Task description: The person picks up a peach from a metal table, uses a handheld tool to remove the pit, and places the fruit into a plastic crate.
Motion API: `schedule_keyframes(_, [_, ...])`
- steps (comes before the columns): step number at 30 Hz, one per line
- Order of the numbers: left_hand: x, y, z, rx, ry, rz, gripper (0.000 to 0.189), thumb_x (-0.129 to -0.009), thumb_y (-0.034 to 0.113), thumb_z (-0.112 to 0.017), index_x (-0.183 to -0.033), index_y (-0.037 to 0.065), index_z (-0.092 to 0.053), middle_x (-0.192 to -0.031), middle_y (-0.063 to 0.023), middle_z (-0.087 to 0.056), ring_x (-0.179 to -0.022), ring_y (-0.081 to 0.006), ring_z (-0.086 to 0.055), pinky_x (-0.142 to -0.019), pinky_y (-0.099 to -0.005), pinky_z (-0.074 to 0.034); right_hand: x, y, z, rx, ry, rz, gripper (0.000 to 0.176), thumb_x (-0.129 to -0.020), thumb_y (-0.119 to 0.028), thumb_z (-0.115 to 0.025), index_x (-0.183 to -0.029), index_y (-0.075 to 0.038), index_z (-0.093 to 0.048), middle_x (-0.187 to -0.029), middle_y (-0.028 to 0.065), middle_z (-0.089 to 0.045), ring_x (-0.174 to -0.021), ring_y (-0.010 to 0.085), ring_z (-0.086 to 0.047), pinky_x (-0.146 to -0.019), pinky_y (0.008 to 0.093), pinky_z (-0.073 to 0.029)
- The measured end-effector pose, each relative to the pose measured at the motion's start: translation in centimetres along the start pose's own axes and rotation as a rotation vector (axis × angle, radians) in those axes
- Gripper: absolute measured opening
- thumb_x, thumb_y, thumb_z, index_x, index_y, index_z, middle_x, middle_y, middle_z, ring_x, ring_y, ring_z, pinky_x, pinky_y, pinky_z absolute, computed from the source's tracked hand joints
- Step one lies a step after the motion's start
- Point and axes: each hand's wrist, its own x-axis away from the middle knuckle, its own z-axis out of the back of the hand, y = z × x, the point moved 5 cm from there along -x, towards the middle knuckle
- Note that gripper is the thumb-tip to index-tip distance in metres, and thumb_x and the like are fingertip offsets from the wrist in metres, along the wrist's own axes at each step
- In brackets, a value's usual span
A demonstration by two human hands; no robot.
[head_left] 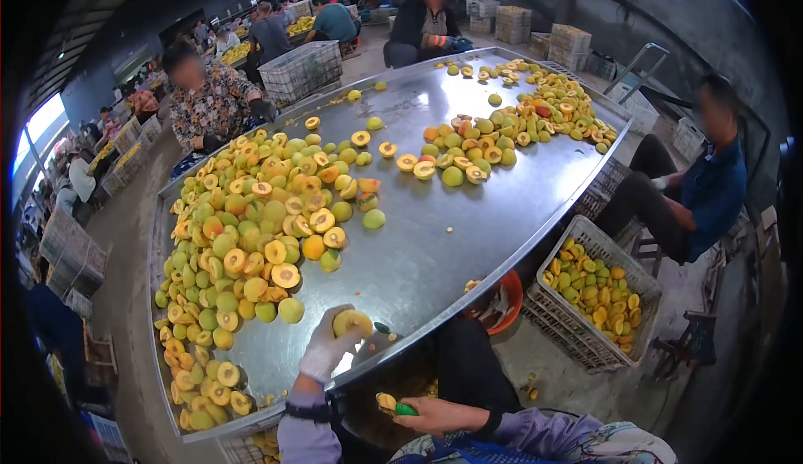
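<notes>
A: What lies beyond the grip?

B: A steel table (435,247). A pile (251,230) of whole and halved peaches starts just left of the grip and runs away from it. A second pile (510,125) sits far off, up and to the right.

A: And on the right?

B: An orange basin (506,297) is near, under the table edge. Past it, a crate (598,297) of peaches stands on the floor.

A: Any people?

B: Three sit round the table: a person in blue (711,188) far right, a person in a patterned shirt (213,104) far left, and a third person (431,21) at the far end.
</notes>
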Motion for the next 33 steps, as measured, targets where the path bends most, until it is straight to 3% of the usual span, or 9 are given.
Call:
schedule_keyframes(3, [5.8, 2.0, -1.2, 0.013, -0.098, 0.024, 0.044, -0.075, 0.014, -0.068, -0.114, 0.001, -0.052, -0.092, -0.0055, -0.060, -0.072, -0.0155, -0.058, -0.065, -0.0280, -0.050, -0.4, 0.2, 0.5, 0.123, 0.100, 0.102, 0.035, -0.092, -0.039, -0.049, -0.093, -0.003, -0.047, -0.061, 0.0133, -0.052, -0.056, 0.0304, -0.056, -0.054, 0.0409, -0.041])
schedule_keyframes(7, [8.8, 1.0, -0.7, -0.581, 0.115, -0.057, 0.037, -0.076, 0.020, -0.068, -0.109, 0.004, -0.058, -0.095, -0.0083, -0.063, -0.088, -0.0177, -0.061, -0.080, -0.0279, -0.048, 0.5, -1.8, 0.4, 0.198, 0.173, 0.286, 0.030, -0.092, -0.035, -0.051, -0.096, -0.005, -0.047, -0.067, 0.0193, -0.054, -0.064, 0.0412, -0.055, -0.057, 0.0448, -0.041])
schedule_keyframes(9, [8.9, -3.0, 1.0, 0.264, 0.220, -0.032, 0.042, -0.076, 0.016, -0.066, -0.113, 0.001, -0.053, -0.096, -0.0136, -0.062, -0.085, -0.0223, -0.063, -0.073, -0.0298, -0.051, 1.9, -4.3, 0.5, 0.149, 0.151, 0.292, 0.026, -0.092, -0.030, -0.052, -0.096, -0.005, -0.046, -0.066, 0.0202, -0.052, -0.063, 0.0401, -0.055, -0.054, 0.0435, -0.040])
schedule_keyframes(12, [10.6, 0.7, -0.4, 0.580, 0.175, -0.045, 0.047, -0.076, 0.010, -0.063, -0.119, 0.000, -0.045, -0.096, -0.0163, -0.060, -0.080, -0.0245, -0.063, -0.063, -0.0306, -0.053, 2.3, -5.1, 0.0, 0.142, 0.108, 0.307, 0.026, -0.093, -0.030, -0.052, -0.096, -0.005, -0.046, -0.066, 0.0203, -0.051, -0.062, 0.0400, -0.054, -0.053, 0.0427, -0.039])
schedule_keyframes(15, [11.5, 2.2, -1.1, 0.635, 0.176, -0.099, 0.046, -0.079, 0.011, -0.059, -0.120, 0.001, -0.043, -0.097, -0.0165, -0.060, -0.078, -0.0247, -0.063, -0.058, -0.0303, -0.052, 2.0, -4.9, -0.1, 0.260, 0.196, 0.411, 0.023, -0.093, -0.028, -0.053, -0.101, -0.007, -0.047, -0.060, 0.0114, -0.051, -0.052, 0.0247, -0.054, -0.049, 0.0367, -0.040])
schedule_keyframes(19, [11.4, 2.7, -1.8, 0.631, 0.215, -0.158, 0.046, -0.087, 0.027, -0.057, -0.123, 0.002, -0.044, -0.100, -0.0155, -0.059, -0.080, -0.0239, -0.063, -0.057, -0.0302, -0.051, 2.4, -5.0, 0.1, 0.271, 0.238, 0.366, 0.022, -0.091, -0.026, -0.055, -0.099, -0.007, -0.048, -0.063, 0.0116, -0.053, -0.055, 0.0247, -0.056, -0.051, 0.0345, -0.042])
schedule_keyframes(20, [11.2, 2.8, -2.0, 0.632, 0.184, -0.161, 0.046, -0.092, 0.035, -0.052, -0.123, 0.002, -0.044, -0.100, -0.0148, -0.058, -0.082, -0.0234, -0.062, -0.058, -0.0307, -0.051, 2.9, -5.7, 0.1, 0.223, 0.249, 0.390, 0.028, -0.091, -0.033, -0.053, -0.099, -0.007, -0.047, -0.064, 0.0218, -0.052, -0.061, 0.0411, -0.054, -0.052, 0.0437, -0.040])
schedule_keyframes(26, [11.0, 3.3, -3.4, 0.710, 0.158, -0.167, 0.064, -0.093, 0.056, -0.034, -0.122, -0.001, -0.043, -0.097, -0.0164, -0.060, -0.080, -0.0257, -0.063, -0.059, -0.0322, -0.053, 4.5, -7.6, 0.7, 0.228, 0.290, 0.344, 0.024, -0.090, -0.027, -0.057, -0.094, -0.006, -0.046, -0.061, 0.0175, -0.051, -0.059, 0.0386, -0.055, -0.050, 0.0392, -0.041])
schedule_keyframes(33, [12.0, 3.1, -4.5, 0.764, 0.065, -0.115, 0.067, -0.090, 0.058, -0.044, -0.121, -0.001, -0.049, -0.103, -0.0130, -0.061, -0.092, -0.0190, -0.061, -0.080, -0.0291, -0.050, 4.9, -8.8, 0.4, 0.357, 0.376, 0.420, 0.021, -0.088, -0.020, -0.059, -0.091, -0.003, -0.047, -0.060, 0.0169, -0.050, -0.055, 0.0358, -0.054, -0.048, 0.0382, -0.040])
